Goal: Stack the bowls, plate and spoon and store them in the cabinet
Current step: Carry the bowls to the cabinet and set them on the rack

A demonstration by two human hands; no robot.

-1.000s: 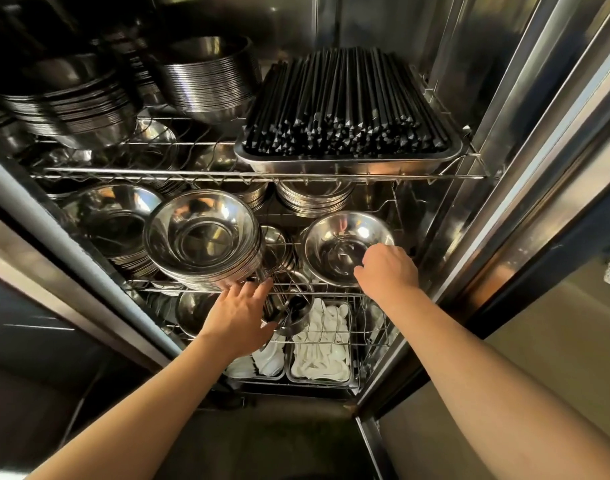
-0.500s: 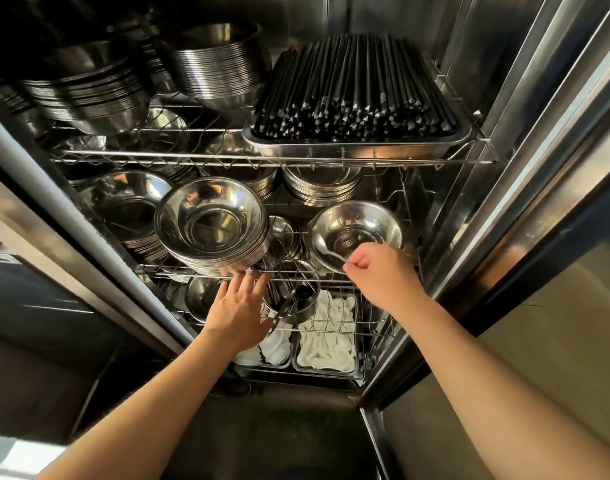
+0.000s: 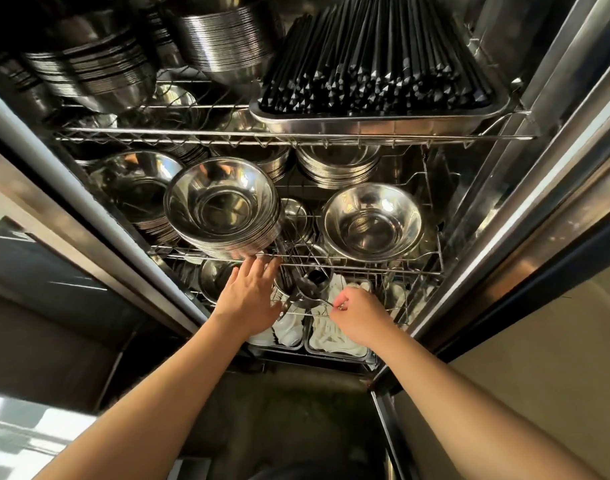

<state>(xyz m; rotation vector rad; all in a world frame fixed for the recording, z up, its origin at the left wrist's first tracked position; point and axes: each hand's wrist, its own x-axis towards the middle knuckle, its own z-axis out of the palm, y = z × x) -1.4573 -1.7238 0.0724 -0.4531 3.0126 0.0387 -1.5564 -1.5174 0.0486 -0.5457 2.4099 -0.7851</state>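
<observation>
Inside an open steel cabinet [image 3: 525, 188], at the front edge of the lowest wire rack: right hand [image 3: 360, 315] pinched shut on the thin handle of a metal spoon [image 3: 326, 302], held just above the right-hand tray of white spoons [image 3: 331, 336]. Left hand [image 3: 249, 296] open, fingers [image 3: 258, 266] spread and touching the front rail of the middle rack [image 3: 383, 264], directly under the tilted stack of steel bowls [image 3: 223, 209]. Single steel bowl [image 3: 372, 221] seated on the same rack toward its right edge; tray of black chopsticks [image 3: 376, 81] on the top rack above. No plate clearly picked out among the stacks.

Spoon likely light, rigid and slick, so best kept pinched at the handle's end and lowered bowl-first into a tray. Bowl stack likely heavy and smooth-sided, leaning toward the front rail; safest steadied from beneath the lowest rim rather than by the polished walls. Storing appears nearly finished, with the spoon the last piece still in hand.
</observation>
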